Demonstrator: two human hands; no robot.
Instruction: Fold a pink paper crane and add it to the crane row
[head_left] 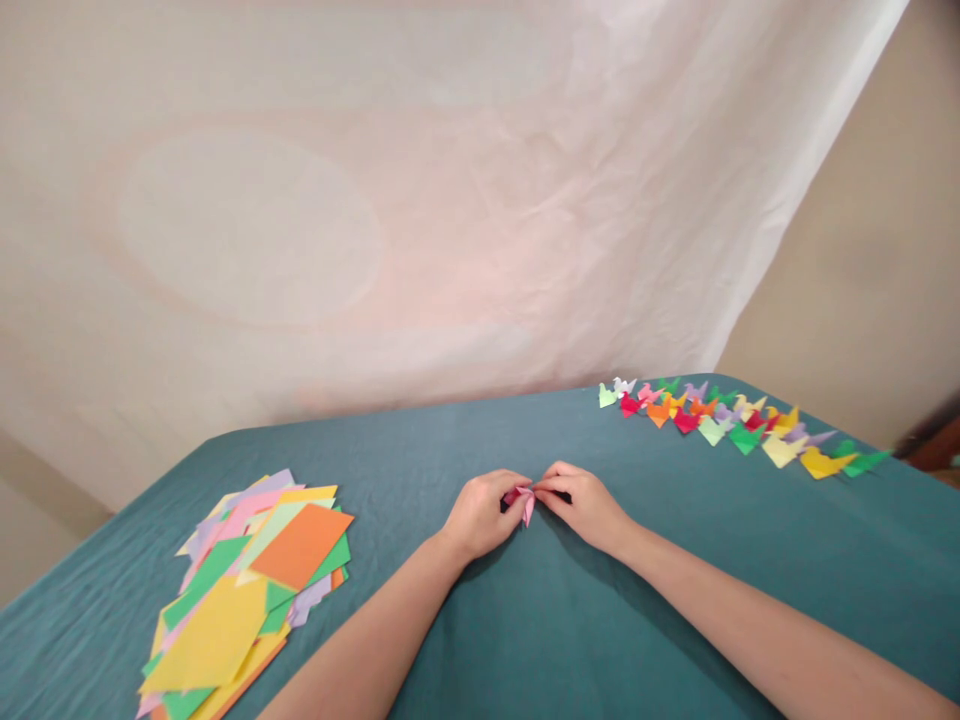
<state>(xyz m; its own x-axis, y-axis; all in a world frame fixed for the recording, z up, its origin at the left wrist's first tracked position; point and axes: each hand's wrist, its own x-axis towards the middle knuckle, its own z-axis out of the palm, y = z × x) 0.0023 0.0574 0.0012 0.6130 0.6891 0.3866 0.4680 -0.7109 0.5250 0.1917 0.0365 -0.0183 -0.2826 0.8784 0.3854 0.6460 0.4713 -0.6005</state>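
both hands (534, 508) pinching pink paper (526, 503), mid-table

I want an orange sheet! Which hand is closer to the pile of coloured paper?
Left. The left hand sits right of the paper pile, bare cloth between them; the right hand is farther off, beyond the pink folded piece both hands pinch.

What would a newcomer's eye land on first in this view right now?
Probably the two hands meeting mid-table: the left hand and right hand both pinch a small pink folded paper over the teal table. Next come the loose pile of coloured paper squares at the near left, orange and yellow on top, and the cluster of small folded paper figures along the far right edge.
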